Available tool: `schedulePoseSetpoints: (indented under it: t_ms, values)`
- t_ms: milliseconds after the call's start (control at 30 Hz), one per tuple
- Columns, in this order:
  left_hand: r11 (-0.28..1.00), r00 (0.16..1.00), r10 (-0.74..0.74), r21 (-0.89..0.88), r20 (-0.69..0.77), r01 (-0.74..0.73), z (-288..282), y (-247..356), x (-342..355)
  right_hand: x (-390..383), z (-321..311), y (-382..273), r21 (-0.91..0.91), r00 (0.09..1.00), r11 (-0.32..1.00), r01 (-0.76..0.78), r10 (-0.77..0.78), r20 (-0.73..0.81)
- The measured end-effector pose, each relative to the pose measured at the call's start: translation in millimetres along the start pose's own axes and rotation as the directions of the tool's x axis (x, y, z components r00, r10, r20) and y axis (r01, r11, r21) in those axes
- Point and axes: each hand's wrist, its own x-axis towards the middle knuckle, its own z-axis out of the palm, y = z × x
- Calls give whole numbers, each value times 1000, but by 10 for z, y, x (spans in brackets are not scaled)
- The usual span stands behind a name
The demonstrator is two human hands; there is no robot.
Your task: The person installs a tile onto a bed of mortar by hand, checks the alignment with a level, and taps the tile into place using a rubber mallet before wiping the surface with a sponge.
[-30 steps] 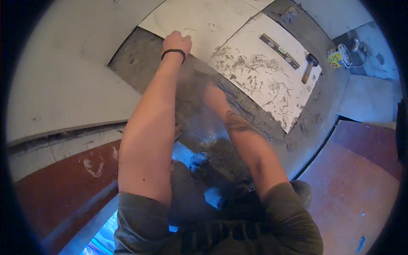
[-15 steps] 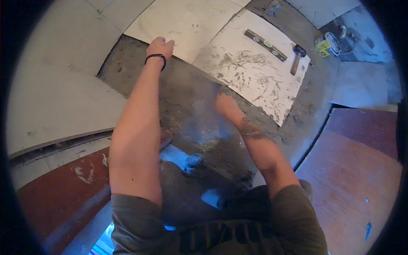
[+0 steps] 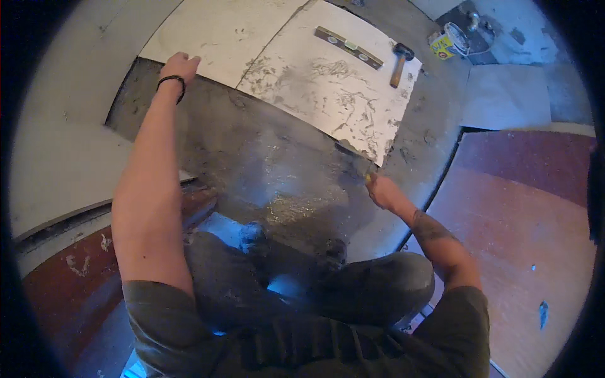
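My left hand (image 3: 179, 69) has curled fingers on the near edge of the left white tile (image 3: 211, 34), a dark band round its wrist. My right hand (image 3: 383, 192) grips the yellowish handle of a trowel (image 3: 367, 171), whose blade is low by the near corner of the smudged white tile (image 3: 334, 104). Wet grey mortar (image 3: 287, 195) spreads between my arms and the tile edge, smeared and glistening in places. A spirit level (image 3: 348, 47) and a black-headed mallet (image 3: 400, 57) with a wooden handle lie on the smudged tile.
A yellow-and-white bucket (image 3: 446, 43) stands at the back right near metal pipe fittings (image 3: 478, 22). Reddish boards (image 3: 517, 233) lie at right. Pale panels (image 3: 57, 132) and a reddish board (image 3: 72, 264) are at left. My bent knees (image 3: 384, 283) are below.
My right hand has moved rightward and a little down along the tile edge. My left hand stays on the tile edge. The scene has shifted left and up in the view.
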Motion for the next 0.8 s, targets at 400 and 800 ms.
schedulePoseSetpoints:
  t_ms: [400, 800]
  values:
    - [995, 994, 45, 84, 95, -53, 131, -1, 257, -731, 1116, 475, 495, 898, 833, -246, 388, -207]
    - [978, 983, 164, 117, 85, -174, 252, 81, 245, -1674, 1557, -384, 748, 757, 543, -381, 648, -84]
